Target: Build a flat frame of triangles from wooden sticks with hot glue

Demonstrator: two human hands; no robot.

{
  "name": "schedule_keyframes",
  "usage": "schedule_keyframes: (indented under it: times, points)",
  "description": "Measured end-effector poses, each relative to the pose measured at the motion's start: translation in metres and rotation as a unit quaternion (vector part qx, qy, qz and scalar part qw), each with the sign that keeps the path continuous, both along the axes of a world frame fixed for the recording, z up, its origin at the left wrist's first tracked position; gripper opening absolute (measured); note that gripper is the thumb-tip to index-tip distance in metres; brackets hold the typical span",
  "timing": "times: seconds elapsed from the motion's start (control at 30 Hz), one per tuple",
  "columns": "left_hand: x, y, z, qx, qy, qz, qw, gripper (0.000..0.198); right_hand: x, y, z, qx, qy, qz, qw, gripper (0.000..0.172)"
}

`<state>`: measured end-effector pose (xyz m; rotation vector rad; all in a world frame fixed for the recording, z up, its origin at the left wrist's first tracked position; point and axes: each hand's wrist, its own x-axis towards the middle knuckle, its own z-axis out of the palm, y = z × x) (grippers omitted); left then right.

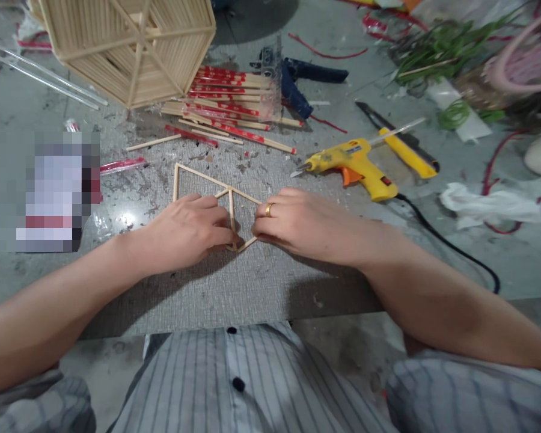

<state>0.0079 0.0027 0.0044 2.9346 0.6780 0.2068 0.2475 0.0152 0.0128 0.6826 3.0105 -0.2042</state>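
A small frame of thin wooden sticks [202, 175] lies flat on the table, joined into triangles, with one stick running down its middle. My left hand [193, 228] is closed on the frame's left and lower part, its fingertips near the bottom joint. At the frame's right corner, my right hand [297, 222], with a gold ring, pinches the sticks. The fingers cover parts of the frame on both sides. Just beyond my right hand lies a yellow glue gun [351, 162] with an orange trigger, a glue stick in its back.
A woven-looking stick structure [135, 54] stands at the back left. Several chopsticks in red wrappers [234, 96] lie behind the frame. A yellow utility knife [401, 144], dark-handled pliers [297, 81], crumpled tissue [491, 201] and a black cord [451, 240] are to the right. A blurred-out item [51, 192] lies left.
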Motion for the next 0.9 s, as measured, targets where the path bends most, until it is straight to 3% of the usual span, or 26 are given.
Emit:
schedule_keyframes:
  times: [0.77,0.9]
  points:
    - [0.0023,-0.0003,0.003,-0.022,0.009,0.014,1.0,0.011,-0.0048,-0.0005,-0.0027,-0.011,0.003,-0.012,1.0,0.026]
    - [0.0018,-0.0006,0.0021,-0.021,0.01,0.017,1.0,0.012,0.0016,0.0023,0.0055,-0.028,0.01,-0.022,0.999,0.023]
